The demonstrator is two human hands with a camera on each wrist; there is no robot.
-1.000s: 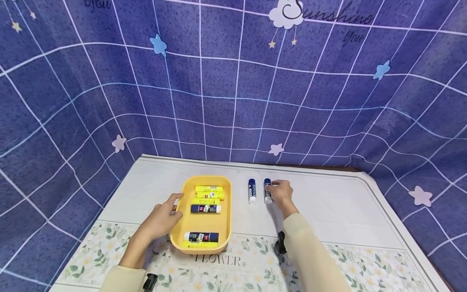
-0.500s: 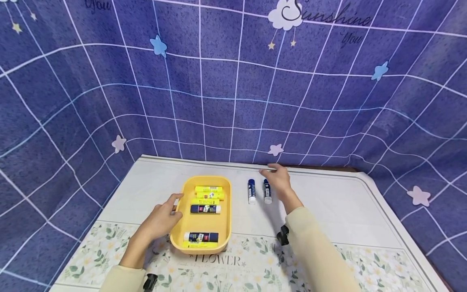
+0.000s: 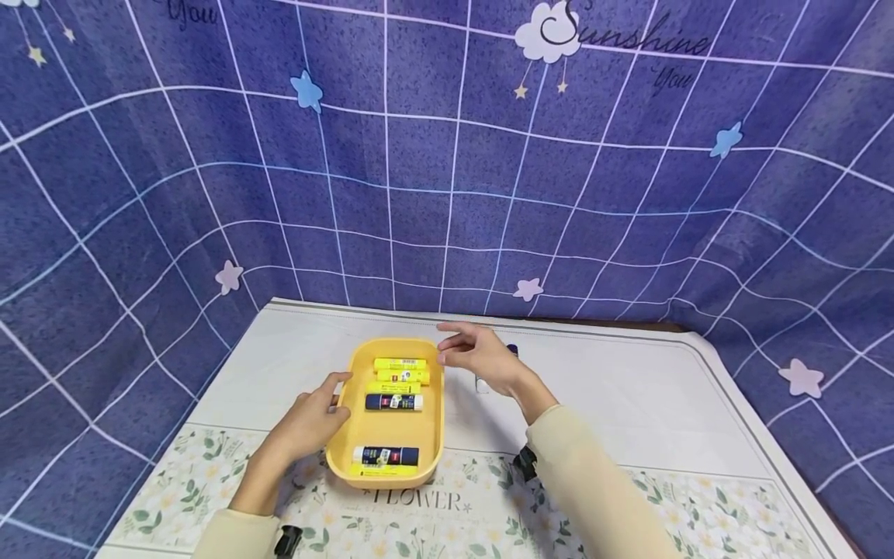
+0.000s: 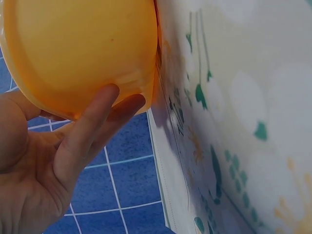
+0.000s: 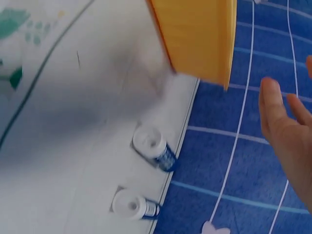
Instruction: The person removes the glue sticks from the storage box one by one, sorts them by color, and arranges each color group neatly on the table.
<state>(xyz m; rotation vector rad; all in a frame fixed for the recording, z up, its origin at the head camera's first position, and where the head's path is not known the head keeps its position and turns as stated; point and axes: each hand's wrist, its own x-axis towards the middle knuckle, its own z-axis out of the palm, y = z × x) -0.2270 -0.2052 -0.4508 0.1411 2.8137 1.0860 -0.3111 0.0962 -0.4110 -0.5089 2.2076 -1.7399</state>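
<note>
My left hand [image 3: 310,419] holds the left rim of a yellow plastic tray [image 3: 391,427]. In the left wrist view, fingers [image 4: 92,114] lie along the tray's outer wall [image 4: 83,44]. Yellow glue sticks [image 3: 396,387] and a navy glue stick [image 3: 393,401] lie crosswise in the tray's far half; another navy one [image 3: 386,456] lies beside a yellow one [image 3: 384,470] at the near end. My right hand [image 3: 489,361], holding nothing, hovers by the tray's right rim. It partly hides two blue glue sticks, seen in the right wrist view as one [image 5: 155,148] and another [image 5: 136,204].
The white table [image 3: 628,404] has a floral strip [image 3: 489,505] along its near side. A blue gridded curtain [image 3: 447,217] hangs behind the table's back edge and at both sides.
My right hand has let go of the right-hand blue glue stick, lifted away and moved left toward the tray. Left hand and tray stay in place.
</note>
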